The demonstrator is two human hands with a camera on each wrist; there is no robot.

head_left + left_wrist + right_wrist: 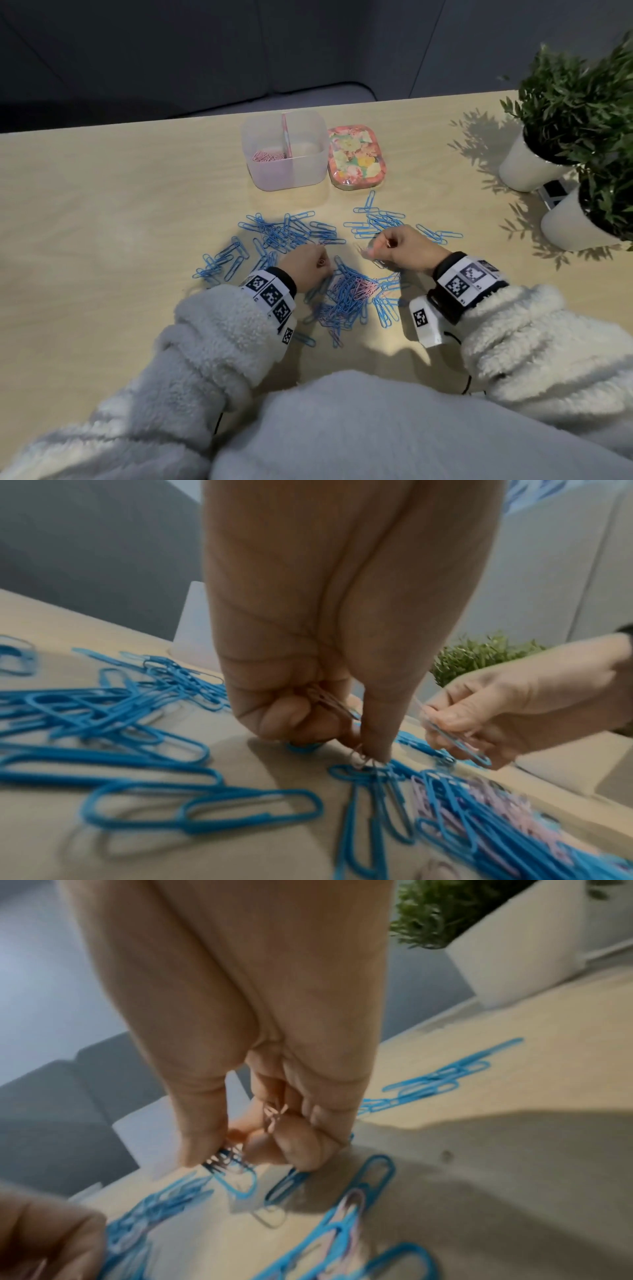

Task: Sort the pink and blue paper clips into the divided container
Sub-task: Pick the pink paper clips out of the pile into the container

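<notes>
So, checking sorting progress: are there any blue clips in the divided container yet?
No: in the head view the divided container holds only pink clips in its left compartment, and the right one looks empty.

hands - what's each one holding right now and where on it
Left hand grips pink clips in curled fingers; right hand pinches a blue clip by its top end, pink clips tucked in its palm.

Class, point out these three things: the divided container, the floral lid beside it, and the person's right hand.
divided container (pixel 310 171), head view, front wall.
floral lid (pixel 356 156), head view, middle of its top.
right hand (pixel 406 247), head view, back of the hand.
</notes>
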